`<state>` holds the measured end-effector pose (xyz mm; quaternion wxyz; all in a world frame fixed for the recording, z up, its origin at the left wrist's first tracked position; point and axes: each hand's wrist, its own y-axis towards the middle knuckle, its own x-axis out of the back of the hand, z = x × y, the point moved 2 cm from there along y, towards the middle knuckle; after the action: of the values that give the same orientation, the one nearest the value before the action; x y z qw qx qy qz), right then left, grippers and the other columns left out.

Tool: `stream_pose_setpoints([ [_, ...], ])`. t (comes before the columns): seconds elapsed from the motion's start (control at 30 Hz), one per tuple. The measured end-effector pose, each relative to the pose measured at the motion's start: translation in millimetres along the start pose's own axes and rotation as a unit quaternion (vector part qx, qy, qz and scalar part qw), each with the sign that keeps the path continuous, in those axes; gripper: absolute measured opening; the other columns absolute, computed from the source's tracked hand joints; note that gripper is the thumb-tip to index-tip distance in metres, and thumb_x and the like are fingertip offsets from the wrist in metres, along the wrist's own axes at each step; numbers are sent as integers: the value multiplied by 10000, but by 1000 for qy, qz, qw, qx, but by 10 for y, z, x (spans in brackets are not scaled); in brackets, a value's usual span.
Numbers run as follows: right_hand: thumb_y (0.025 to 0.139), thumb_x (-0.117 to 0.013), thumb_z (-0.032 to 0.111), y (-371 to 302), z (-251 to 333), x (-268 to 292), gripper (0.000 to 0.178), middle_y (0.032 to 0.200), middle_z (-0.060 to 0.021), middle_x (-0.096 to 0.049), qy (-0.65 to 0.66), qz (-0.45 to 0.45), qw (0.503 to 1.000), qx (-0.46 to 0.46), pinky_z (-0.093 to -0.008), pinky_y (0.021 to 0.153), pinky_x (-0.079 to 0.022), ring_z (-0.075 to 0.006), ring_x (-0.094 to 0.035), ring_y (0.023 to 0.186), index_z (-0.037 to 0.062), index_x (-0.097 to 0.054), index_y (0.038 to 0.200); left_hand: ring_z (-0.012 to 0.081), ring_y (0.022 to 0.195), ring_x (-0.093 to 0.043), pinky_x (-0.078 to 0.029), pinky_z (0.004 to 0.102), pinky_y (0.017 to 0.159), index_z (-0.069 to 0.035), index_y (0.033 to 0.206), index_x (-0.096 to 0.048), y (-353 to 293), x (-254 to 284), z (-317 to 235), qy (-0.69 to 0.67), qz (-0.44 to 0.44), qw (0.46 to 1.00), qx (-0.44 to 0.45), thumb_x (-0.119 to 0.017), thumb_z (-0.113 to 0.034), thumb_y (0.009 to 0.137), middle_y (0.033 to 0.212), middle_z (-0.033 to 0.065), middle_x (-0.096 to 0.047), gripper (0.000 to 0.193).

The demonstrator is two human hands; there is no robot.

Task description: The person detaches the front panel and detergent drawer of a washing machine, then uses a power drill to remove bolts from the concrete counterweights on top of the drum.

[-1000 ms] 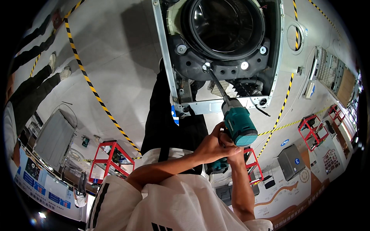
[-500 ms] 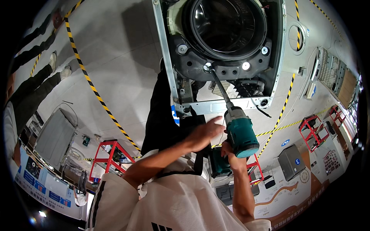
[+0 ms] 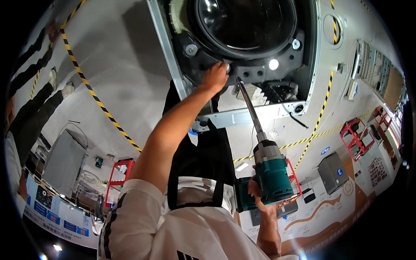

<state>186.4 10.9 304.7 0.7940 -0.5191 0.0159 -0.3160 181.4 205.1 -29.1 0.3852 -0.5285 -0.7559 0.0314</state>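
Note:
My right hand [image 3: 256,193] grips the handle of a green and grey cordless impact wrench [image 3: 274,175]. Its long steel extension [image 3: 250,106] points up to the dark counterweight [image 3: 255,74] under the drum of an opened washing machine [image 3: 197,97]. The extension's tip is just below the counterweight, apart from the bolts. My left hand [image 3: 216,76] reaches to the counterweight, its fingertips closed round a bolt [image 3: 228,68], which they partly hide. Other round bolt heads show at the left [image 3: 190,50] and at the right [image 3: 296,43] of the counterweight.
The drum opening [image 3: 247,26] is above the counterweight. A black cable [image 3: 297,121] hangs over the lower frame. Red stands [image 3: 119,175] are on both sides. Yellow-black tape [image 3: 93,93] marks the floor. Another person's legs [image 3: 37,106] are at the left. A grey box [image 3: 331,173] is lower right.
My left hand has moved from beside the wrench up to the bolt on the counterweight. The wrench has drawn back toward me, its tip leaving the bolt.

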Motion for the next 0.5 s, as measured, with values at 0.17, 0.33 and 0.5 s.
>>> stream_pose_setpoints([
  [0.17, 748, -640, -20, -26, -136, 6, 124, 691, -20, -531, 152, 25, 985, -83, -264, 551, -441, -119, -504, 612, 50, -548, 790, 343, 859, -600, -491, 449, 731, -65, 886, -607, 198, -32, -1, 123, 90, 988, -8, -645, -184, 760, 974, 91, -575, 177],
  [0.33, 734, -649, -46, -30, -276, 72, 183, 719, -33, -531, 113, 36, 991, -69, -260, 596, -472, -124, -522, 650, 45, -539, 849, 334, 826, -608, -492, 430, 724, -45, 834, -614, 181, -17, -35, 140, 94, 985, -21, -635, -188, 734, 926, 100, -599, 176],
  [0.5, 819, -557, 84, -49, -430, 50, 79, 669, -28, -535, 193, 1, 981, -32, -236, 500, -394, -91, -500, 561, 7, -560, 806, 301, 763, -626, -497, 384, 701, -22, 832, -603, 72, -40, -63, 31, 80, 996, 9, -653, -187, 712, 841, 112, -637, 210],
])
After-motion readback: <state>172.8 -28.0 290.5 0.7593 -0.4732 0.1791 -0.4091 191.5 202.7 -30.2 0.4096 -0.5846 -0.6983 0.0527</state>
